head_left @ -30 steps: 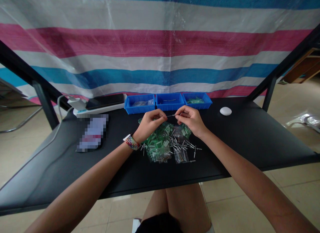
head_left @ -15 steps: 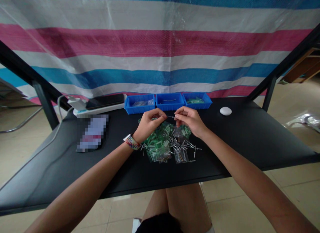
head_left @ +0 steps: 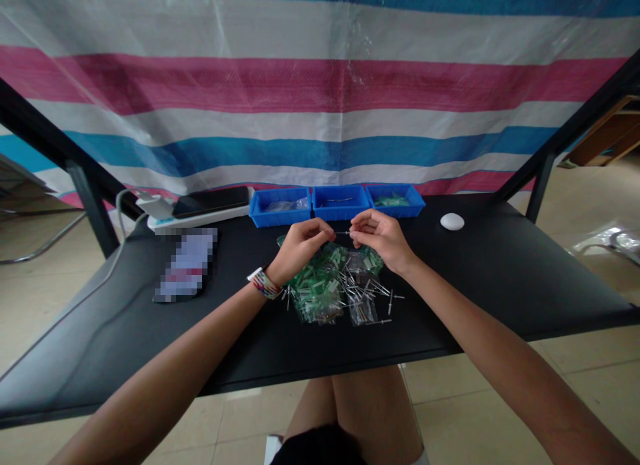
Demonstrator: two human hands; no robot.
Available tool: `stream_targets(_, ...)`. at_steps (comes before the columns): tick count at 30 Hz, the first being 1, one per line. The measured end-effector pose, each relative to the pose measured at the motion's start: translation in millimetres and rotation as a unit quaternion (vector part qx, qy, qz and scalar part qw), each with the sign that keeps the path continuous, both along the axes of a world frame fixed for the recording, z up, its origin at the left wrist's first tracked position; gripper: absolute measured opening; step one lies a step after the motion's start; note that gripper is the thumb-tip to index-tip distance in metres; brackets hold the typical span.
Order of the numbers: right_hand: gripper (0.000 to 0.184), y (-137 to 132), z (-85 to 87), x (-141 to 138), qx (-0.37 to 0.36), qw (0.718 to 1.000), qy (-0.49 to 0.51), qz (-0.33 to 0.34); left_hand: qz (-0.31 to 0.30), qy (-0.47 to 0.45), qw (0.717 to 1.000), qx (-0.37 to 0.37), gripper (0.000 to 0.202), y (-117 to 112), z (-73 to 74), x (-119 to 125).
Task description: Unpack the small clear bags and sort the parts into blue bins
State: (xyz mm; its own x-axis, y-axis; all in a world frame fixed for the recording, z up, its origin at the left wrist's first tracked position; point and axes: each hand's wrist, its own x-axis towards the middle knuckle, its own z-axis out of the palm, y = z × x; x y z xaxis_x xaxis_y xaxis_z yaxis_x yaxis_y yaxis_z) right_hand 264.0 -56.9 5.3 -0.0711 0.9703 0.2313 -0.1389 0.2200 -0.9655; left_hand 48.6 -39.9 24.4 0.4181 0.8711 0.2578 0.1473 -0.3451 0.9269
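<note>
A woven tarp [head_left: 320,85] in pink, white and blue stripes is hung behind the workplace, its plastic weave faintly glossy. Below it a matt black tabletop [head_left: 500,278] is spread, smooth and flat. Along its far edge a white power strip [head_left: 200,216] with a dark phone [head_left: 213,200] resting on it is seen, then a row of three shallow blue plastic trays [head_left: 341,216], and well to the right a small white rounded disc [head_left: 452,221].

Near the middle a heap of clear bags filled with small green plastic parts [head_left: 317,288] is laid, with loose metal pins [head_left: 373,293] – thin, shiny, straight – scattered just beside it.

Above the heap the left hand [head_left: 300,248], a beaded wristband [head_left: 263,283] on its wrist, and the right hand [head_left: 383,242] are held close together. One thin pin [head_left: 343,232] is stretched level between them, clear of the tabletop and just in front of the trays; the fingers of both hands are closed on it, one end pinched by each. Whether a second small part is hidden in the left fingers cannot be told.

Over the last second almost nothing has been shifted – hands, pin and gap are kept as they were, so the fine work on this one pin is judged to be at the same stage.
</note>
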Motion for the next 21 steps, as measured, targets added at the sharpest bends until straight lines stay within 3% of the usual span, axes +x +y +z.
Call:
stream_targets(4, 0.035, -0.3, 0.4, 0.1, 0.001, 1.0, 0.003, -0.009, -0.002, -0.017, 1.0, 0.012, 0.017, 1.1, -3.9, 0.7)
stream_targets(8, 0.03, -2.6, 4.8, 0.8, -0.048, 0.999, 0.006, -0.018, 0.017, -0.033, 0.999, 0.018, 0.017, 2.3, -5.5, 0.8)
stream_targets(14, 0.034, -6.2, 8.4, 0.4, -0.101, 0.994, -0.022, 0.027, 0.029, -0.035, 0.998, 0.042, 0.016, 3.4, -6.4, -1.1)
stream_targets(21, 0.029, -4.5, 5.1, -0.2, -0.059, 0.997, -0.046, 0.023, 0.027, -0.032, 0.999, 0.034, 0.016, 2.7, -5.1, -0.3)
